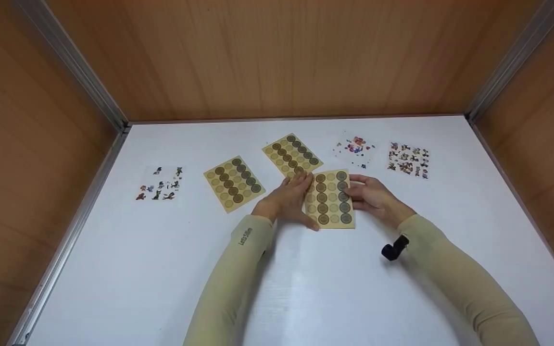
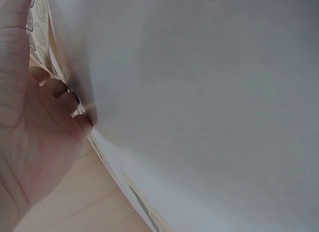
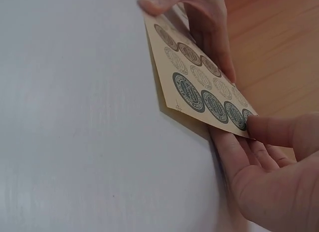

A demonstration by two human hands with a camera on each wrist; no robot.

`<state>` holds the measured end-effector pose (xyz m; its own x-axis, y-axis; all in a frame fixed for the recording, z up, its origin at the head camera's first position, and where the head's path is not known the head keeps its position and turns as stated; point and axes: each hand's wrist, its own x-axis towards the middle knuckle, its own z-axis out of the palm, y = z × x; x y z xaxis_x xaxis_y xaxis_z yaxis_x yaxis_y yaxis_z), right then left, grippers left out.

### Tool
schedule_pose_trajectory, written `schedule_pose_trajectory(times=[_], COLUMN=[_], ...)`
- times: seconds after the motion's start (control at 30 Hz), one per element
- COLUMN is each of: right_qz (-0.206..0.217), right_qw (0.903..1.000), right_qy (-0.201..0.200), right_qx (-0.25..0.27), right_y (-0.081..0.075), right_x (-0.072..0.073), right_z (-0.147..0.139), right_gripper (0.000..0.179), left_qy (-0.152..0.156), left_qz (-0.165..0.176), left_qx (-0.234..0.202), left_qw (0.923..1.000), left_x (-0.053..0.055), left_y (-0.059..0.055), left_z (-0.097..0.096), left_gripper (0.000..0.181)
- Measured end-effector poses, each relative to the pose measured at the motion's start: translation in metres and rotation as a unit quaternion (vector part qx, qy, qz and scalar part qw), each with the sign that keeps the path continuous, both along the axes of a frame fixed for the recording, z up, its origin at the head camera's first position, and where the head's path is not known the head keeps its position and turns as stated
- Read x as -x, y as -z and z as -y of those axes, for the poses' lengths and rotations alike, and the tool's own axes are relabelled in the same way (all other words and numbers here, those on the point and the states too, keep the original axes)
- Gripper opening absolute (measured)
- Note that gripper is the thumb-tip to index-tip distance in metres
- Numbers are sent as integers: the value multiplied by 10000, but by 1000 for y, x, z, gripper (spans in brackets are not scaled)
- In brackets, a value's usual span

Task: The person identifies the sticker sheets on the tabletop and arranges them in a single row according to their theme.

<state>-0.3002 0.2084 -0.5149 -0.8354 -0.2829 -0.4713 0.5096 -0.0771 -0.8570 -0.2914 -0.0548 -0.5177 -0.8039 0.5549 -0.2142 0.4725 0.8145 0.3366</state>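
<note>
A tan sticker sheet [image 1: 327,199] with rows of brown, pale and dark green round stickers lies between both hands. My left hand [image 1: 289,199] holds its left side, fingers at the upper corner and thumb at the lower one. My right hand [image 1: 375,197] pinches the right edge; in the right wrist view the thumb is on top of the sheet [image 3: 199,77] and the fingers are beneath. That edge is raised off the table there. The left wrist view shows the left hand [image 2: 40,137] with bent fingers, their tips by the white tabletop.
Two similar tan sheets lie on the table, one at left [image 1: 234,184] and one behind [image 1: 292,154], near my left fingertips. Clear sheets with small colourful stickers lie at far left [image 1: 160,184], back right [image 1: 355,148] and far right [image 1: 408,160]. Wooden walls [image 1: 277,57] enclose the table.
</note>
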Motion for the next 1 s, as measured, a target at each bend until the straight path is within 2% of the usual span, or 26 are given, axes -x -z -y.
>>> schedule_pose_trajectory(times=[0.4, 0.57, 1.0], right_qz=[-117, -170, -304], right_qw=[9999, 9998, 9993], right_qy=[-5, -23, -37], right_qx=[-14, 55, 236], right_y=[0, 4, 3], right_x=[1, 0, -2], right_z=[-3, -3, -5], right_gripper=[53, 51, 51], left_qy=[66, 63, 14], left_qz=[-7, 119, 70], left_qx=[104, 60, 87], left_qw=[9999, 9999, 9999], left_x=[4, 2, -2], left_y=[-5, -4, -9], left_z=[-2, -1, -1], left_gripper=[152, 152, 151])
